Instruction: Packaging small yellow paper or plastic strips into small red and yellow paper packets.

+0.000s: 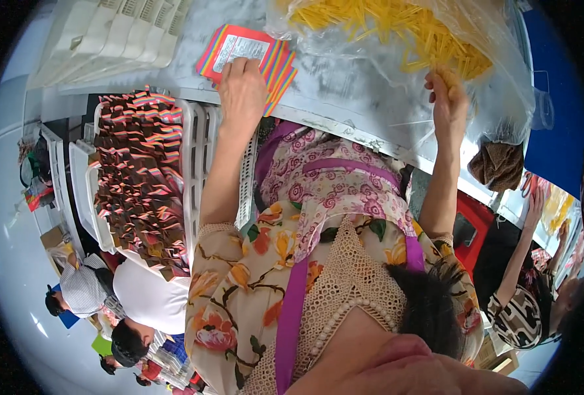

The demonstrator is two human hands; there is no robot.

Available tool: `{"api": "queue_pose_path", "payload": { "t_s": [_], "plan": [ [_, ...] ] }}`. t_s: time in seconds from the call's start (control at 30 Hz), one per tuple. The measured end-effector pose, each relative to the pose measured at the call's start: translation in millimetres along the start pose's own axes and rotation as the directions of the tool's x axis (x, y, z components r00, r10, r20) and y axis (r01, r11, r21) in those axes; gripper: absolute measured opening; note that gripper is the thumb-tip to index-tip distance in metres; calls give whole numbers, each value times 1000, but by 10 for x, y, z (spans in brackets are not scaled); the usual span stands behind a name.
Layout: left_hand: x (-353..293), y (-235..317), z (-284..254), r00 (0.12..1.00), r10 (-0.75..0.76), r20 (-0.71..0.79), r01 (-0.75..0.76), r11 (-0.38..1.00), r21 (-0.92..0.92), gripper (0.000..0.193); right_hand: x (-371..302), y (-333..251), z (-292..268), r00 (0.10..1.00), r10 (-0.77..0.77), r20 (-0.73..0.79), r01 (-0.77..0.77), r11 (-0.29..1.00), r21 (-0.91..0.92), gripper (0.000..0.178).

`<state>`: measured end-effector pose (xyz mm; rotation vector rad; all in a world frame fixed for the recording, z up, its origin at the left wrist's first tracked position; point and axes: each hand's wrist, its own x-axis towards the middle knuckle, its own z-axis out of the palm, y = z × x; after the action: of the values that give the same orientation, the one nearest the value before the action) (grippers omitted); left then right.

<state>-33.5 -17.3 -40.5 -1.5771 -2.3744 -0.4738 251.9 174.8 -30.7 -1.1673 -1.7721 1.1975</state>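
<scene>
Your left hand (244,92) covers part of the rainbow-striped cards (283,76), its own fingertips curled out of sight; the print on their white label (242,49) is too small to read; whether your right hand (450,99) pinches any yellow strips (437,43) is unclear. The clear plastic bag (499,108) and stacked cream baskets (111,43) run off the upper edge; whatever the co-worker's hand (535,207) touches is blurred.

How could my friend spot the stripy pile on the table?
Find the pale table across the top, then the stacked cream baskets on its left. Right of them, the left hand touches a fanned pile of flat pieces. On that table, only this pile has colourful stripes; the yellow strips farther right are plain.
</scene>
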Motion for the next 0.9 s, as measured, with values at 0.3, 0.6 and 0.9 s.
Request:
{"api": "queue_pose_path", "payload": {
  "t_s": [0.3, 0.6, 0.9],
  "plan": [
    [19, -3, 13, 1000, -2, -6, 2, 1000, -15, 13, -173, -432, 684, 836, -41, 548, -240, 869, 432, 23],
    [295, -361, -67, 839, -449, 307, 543, 714, -441, 27, -173, -689, 1368, 743, -98, 662, -16, 986, 165, 25],
    [228, -413, 85, 835, -409, 368, 550, 621, -558, 21, -3, -696, 1851, 752, -226, 619, 264, 964, 31, 26]
  ]
}}
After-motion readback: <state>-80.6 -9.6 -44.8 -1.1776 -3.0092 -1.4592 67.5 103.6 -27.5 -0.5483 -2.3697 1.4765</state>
